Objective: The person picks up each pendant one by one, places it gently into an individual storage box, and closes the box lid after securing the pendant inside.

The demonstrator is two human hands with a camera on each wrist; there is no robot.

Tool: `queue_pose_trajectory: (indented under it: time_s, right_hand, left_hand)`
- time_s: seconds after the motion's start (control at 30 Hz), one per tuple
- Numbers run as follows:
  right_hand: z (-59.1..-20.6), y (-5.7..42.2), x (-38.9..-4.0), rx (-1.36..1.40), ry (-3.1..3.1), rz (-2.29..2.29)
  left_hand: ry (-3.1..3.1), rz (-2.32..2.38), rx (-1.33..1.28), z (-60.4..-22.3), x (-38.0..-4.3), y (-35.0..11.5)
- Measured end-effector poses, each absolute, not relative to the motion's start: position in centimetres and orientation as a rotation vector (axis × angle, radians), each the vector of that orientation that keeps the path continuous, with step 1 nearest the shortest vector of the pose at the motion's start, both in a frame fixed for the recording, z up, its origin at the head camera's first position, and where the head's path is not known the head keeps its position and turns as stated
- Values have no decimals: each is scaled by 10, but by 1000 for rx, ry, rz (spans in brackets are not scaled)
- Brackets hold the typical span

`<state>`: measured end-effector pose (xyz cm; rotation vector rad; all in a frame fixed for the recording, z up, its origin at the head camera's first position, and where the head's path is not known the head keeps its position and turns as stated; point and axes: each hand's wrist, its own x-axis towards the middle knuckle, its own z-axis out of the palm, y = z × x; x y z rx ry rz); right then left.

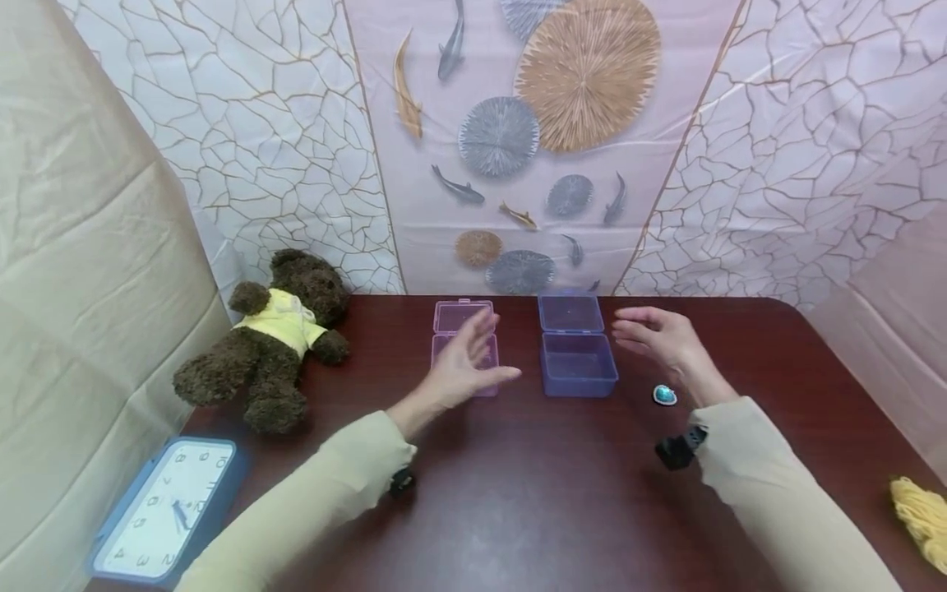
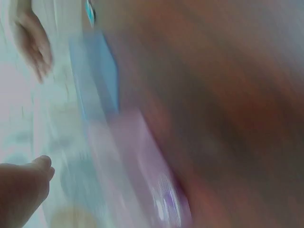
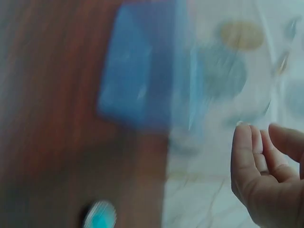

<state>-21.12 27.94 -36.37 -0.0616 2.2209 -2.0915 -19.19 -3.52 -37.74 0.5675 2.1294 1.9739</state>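
Two small clear plastic boxes stand open near the far edge of the dark red table [image 1: 533, 493]: a pink box [image 1: 459, 329] on the left and a blue box [image 1: 577, 353] on the right. My left hand [image 1: 469, 366] hovers in front of the pink box, fingers straight and spread, holding nothing. Just right of the blue box my right hand [image 1: 654, 333] hangs empty, fingers relaxed. A small teal bead-like object [image 1: 664, 395] lies on the table by my right wrist. Both wrist views are blurred; the blue box [image 3: 137, 85] and teal object [image 3: 99, 216] show in the right one.
A brown teddy bear [image 1: 270, 345] in a yellow shirt lies at the table's left. A blue-framed clock [image 1: 166, 510] sits at the near left corner. Yellow yarn [image 1: 921, 518] lies at the right edge. Patterned cloth walls close in behind and beside.
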Motion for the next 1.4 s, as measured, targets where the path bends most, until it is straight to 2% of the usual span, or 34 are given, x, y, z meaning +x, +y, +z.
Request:
queue_pose_trajectory:
  time_s: [0.13,0.27,0.63,1.4]
  right_hand:
    - [-368,307,-194,109,2366,-1800]
    - [-378,323,-183,164,2437,-1597]
    - [-393,330,-171,-12,2833,-1068]
    - [-405,323,-173,3,2890,-968]
  left_hand:
    - [2007,1974,597,-388,-183,3]
    - [1994,1991,529,-405,-185,25]
    - [2101,2007,406,-426,-203,49]
    - [2095,2046,375,-431,-211,65]
